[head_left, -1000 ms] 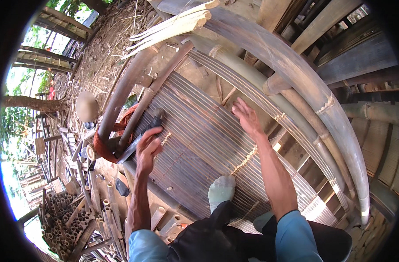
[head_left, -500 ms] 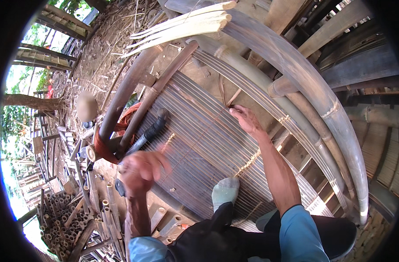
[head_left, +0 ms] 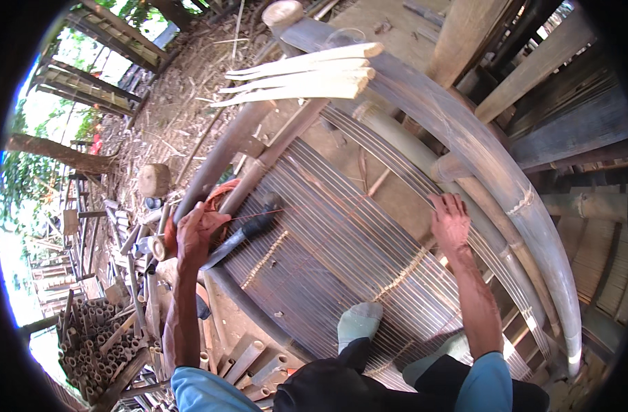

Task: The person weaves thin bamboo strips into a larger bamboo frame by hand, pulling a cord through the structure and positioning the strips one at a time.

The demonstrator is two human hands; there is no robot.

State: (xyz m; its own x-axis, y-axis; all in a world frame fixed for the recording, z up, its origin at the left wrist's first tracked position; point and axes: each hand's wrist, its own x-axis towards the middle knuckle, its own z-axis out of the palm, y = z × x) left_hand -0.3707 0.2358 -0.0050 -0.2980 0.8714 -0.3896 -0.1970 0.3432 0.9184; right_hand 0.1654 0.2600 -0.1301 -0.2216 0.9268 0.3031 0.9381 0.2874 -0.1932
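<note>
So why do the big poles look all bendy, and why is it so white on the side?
Head view: the fisheye lens bows the thick bamboo poles toward the rim; daylight behind the trees at left is washed out white; both hands look sharp.

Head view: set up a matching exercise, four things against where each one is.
Things:
1. left hand
2. right hand
3. knife
4. split bamboo pieces

Places:
A. resting across the thick bamboo poles at the top
B. lying on the slat panel's left edge
C. flat on the slats near the curved bamboo rail
D. at the orange cloth by the left pole

Pairs: 1-D, 2-C, 3-B, 4-A
</note>
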